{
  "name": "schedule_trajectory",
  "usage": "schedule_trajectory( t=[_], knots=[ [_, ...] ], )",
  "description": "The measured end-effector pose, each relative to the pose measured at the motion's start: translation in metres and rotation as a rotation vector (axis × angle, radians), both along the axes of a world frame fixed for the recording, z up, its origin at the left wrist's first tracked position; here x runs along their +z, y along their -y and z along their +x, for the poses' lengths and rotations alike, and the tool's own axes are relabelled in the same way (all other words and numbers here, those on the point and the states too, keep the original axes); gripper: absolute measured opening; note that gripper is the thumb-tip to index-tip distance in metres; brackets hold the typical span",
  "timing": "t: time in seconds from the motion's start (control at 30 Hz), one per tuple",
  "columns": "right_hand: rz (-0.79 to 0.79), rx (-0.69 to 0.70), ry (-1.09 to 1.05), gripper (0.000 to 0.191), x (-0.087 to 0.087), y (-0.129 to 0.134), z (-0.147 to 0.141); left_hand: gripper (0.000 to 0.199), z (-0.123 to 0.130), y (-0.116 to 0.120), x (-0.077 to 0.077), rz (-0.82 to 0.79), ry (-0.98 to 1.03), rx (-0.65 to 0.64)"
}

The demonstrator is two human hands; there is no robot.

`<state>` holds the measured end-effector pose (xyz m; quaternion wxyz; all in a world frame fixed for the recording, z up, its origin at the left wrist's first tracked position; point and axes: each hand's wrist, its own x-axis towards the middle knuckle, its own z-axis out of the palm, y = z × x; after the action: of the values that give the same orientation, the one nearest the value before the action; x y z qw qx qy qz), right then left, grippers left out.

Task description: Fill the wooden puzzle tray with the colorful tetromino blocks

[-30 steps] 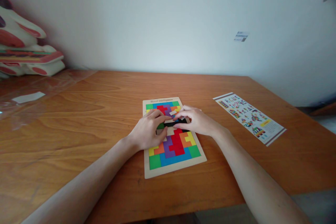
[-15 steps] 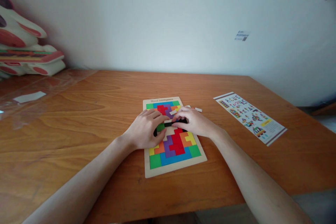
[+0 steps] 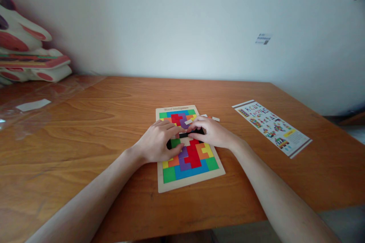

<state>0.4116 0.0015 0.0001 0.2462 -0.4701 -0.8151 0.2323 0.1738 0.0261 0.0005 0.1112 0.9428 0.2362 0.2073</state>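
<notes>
A wooden tray puzzle lies on the table, filled with flat coloured pieces except for a pale bare patch near its middle. My left hand rests over the tray's left side, fingers and thumb spread apart, the thumb tip on or just above a purple piece. A green piece shows between thumb and forefinger. On the right side, my right hand pinches a black puzzle piece between thumb and fingers above the bare patch. Part of that piece is hidden by the fingers.
Several loose pieces, including a pale one, lie just beyond my right hand. A printed pattern sheet sits to the right. Clear plastic wrapping and a toy keyboard are at the left. A wall stands behind the table.
My left thumb has shifted slightly to the right across the tray, over the purple piece, and more of the green piece shows. The right hand keeps its pinch nearly in place.
</notes>
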Motion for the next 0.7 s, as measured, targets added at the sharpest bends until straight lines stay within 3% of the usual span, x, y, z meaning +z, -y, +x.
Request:
schedule_trajectory(
  t=[0.2,0.33,0.47,0.7],
  knots=[
    [-0.004,-0.158,-0.121,0.02,0.0,-0.003,0.003,0.03,-0.004,0.0,0.01,0.088,-0.082,-0.038],
    [-0.026,-0.119,-0.085,0.022,0.0,-0.002,0.004,0.023,-0.008,-0.001,0.014,0.11,-0.132,-0.043],
    [-0.012,-0.025,-0.017,0.017,-0.002,-0.002,0.002,0.022,-0.009,-0.001,0.012,0.032,-0.126,-0.022],
    [-0.037,-0.07,0.02,0.009,-0.004,-0.002,-0.004,0.021,-0.008,-0.004,0.004,-0.2,-0.029,0.052]
  ],
)
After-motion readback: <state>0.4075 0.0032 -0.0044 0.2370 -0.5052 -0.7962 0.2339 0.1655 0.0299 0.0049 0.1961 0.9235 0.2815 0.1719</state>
